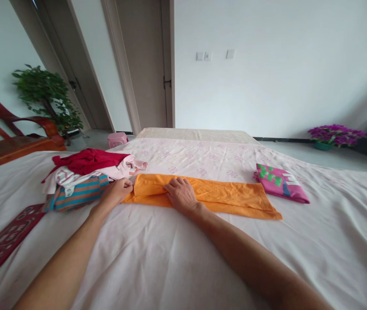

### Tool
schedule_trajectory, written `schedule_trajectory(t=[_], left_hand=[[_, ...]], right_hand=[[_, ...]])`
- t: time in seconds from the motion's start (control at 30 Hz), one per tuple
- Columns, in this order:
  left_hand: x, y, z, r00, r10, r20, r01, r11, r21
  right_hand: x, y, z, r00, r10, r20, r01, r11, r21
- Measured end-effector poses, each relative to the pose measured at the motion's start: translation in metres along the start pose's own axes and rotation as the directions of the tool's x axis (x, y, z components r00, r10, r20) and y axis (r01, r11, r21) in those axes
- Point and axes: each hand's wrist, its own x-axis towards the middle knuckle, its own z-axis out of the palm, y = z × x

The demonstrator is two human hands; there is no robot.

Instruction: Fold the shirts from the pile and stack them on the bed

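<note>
Nearest, a pale, wrinkled cloth sheet with faint pink flowers (138,267) spreads beneath everything, and a long, dark red flat piece with light markings (12,234) lies on it at the left. Across the middle of the sheet rests an orange fabric garment folded into a long strip (231,193). The left hand (120,190) pinches its left end between thumb and fingers. The right hand (182,196) lies on top, fingers bent over the cloth; whether they grip a fold, I cannot tell. Just beside the left hand sits a heap of clothes: a blue-and-orange striped garment (84,196) below, a bright red garment (88,160) above. Off the strip's right end lies a folded pink garment with green and white print (296,192). Beyond stand a pink plastic stool (117,140), bright purple flowers (337,133) and a plain white wall (267,99).
</note>
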Motion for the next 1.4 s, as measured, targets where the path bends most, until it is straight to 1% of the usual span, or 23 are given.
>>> schedule_trajectory(t=[0.07,0.17,0.23,0.27,0.33,0.43,0.53,0.57,0.63,0.73,0.8,0.87,0.93,0.97,1.03,1.1,1.13,1.2,1.23,1.27,1.33,1.37,1.4], left_hand=[[0.000,0.005,-0.002,1.000,-0.023,-0.009,0.024,0.997,0.080],[-0.005,0.010,-0.002,0.995,-0.089,0.035,0.079,0.971,0.226],[-0.008,0.012,0.000,0.998,-0.060,-0.003,0.059,0.971,0.233],[-0.009,0.013,0.001,0.999,-0.002,-0.038,0.010,0.978,0.209],[-0.010,0.013,0.003,0.983,0.167,-0.072,-0.155,0.976,0.150],[-0.009,0.012,0.003,0.912,0.410,-0.005,-0.408,0.908,0.096],[-0.010,0.014,0.002,0.841,0.535,0.079,-0.540,0.838,0.078],[-0.012,0.016,0.003,0.834,0.543,0.095,-0.550,0.831,0.082],[-0.016,0.023,0.004,0.847,0.525,0.081,-0.532,0.836,0.135],[-0.021,0.032,0.003,0.859,0.512,-0.028,-0.482,0.826,0.293],[-0.022,0.032,0.001,0.847,0.527,-0.075,-0.462,0.798,0.386],[-0.021,0.026,-0.001,0.844,0.532,-0.060,-0.461,0.779,0.425],[-0.019,0.019,-0.004,0.858,0.512,-0.025,-0.459,0.790,0.407],[-0.019,0.017,-0.005,0.869,0.495,-0.028,-0.447,0.806,0.388],[-0.019,0.020,-0.007,0.886,0.456,-0.088,-0.406,0.853,0.328],[-0.019,0.034,-0.006,0.903,0.397,-0.164,-0.360,0.908,0.214],[-0.019,0.044,-0.004,0.914,0.364,-0.178,-0.343,0.929,0.140],[-0.017,0.067,0.007,0.929,0.342,-0.139,-0.346,0.938,-0.001],[-0.014,0.078,0.014,0.925,0.367,-0.100,-0.373,0.926,-0.051],[-0.011,0.087,0.023,0.907,0.417,-0.060,-0.421,0.903,-0.080],[-0.003,0.095,0.043,0.861,0.508,0.003,-0.507,0.860,-0.062],[0.001,0.094,0.053,0.850,0.525,0.028,-0.525,0.851,-0.011],[0.005,0.090,0.062,0.855,0.516,0.045,-0.518,0.853,0.058]], right_hand=[[0.002,0.000,0.002,1.000,0.015,0.016,-0.015,1.000,0.014],[0.002,-0.002,0.005,0.999,0.023,0.036,-0.024,0.999,0.036],[0.002,-0.002,0.005,0.999,0.030,0.039,-0.032,0.998,0.045],[0.002,-0.003,0.005,0.999,0.037,0.040,-0.039,0.998,0.049],[0.001,-0.003,0.005,0.998,0.048,0.040,-0.050,0.997,0.059],[0.000,-0.003,0.005,0.998,0.054,0.039,-0.057,0.996,0.063],[0.000,-0.002,0.005,0.997,0.071,0.018,-0.072,0.997,0.039],[0.000,-0.002,0.005,0.997,0.079,0.011,-0.080,0.996,0.027],[0.000,-0.002,0.005,0.996,0.088,0.011,-0.088,0.996,0.013],[-0.001,-0.003,0.003,0.998,0.064,0.021,-0.064,0.997,0.032],[-0.002,-0.003,0.000,0.999,0.037,0.029,-0.038,0.998,0.059],[-0.005,-0.003,-0.004,0.999,0.002,0.052,-0.007,0.995,0.102],[-0.009,0.000,-0.010,0.997,-0.009,0.071,-0.003,0.985,0.171],[-0.011,0.002,-0.014,0.998,0.012,0.064,-0.025,0.978,0.209],[-0.017,0.011,-0.024,0.993,0.113,0.027,-0.116,0.957,0.265],[-0.024,0.023,-0.034,0.978,0.209,-0.008,-0.199,0.941,0.272],[-0.027,0.030,-0.038,0.972,0.233,-0.016,-0.222,0.941,0.255],[-0.036,0.046,-0.046,0.967,0.253,-0.019,-0.245,0.951,0.186],[-0.041,0.055,-0.049,0.964,0.264,-0.019,-0.258,0.955,0.143],[-0.046,0.064,-0.052,0.959,0.282,-0.018,-0.279,0.955,0.100],[-0.060,0.081,-0.054,0.944,0.329,-0.008,-0.329,0.944,0.016],[-0.069,0.091,-0.055,0.935,0.353,0.006,-0.353,0.935,-0.025],[-0.078,0.101,-0.055,0.925,0.378,0.033,-0.375,0.925,-0.067]])
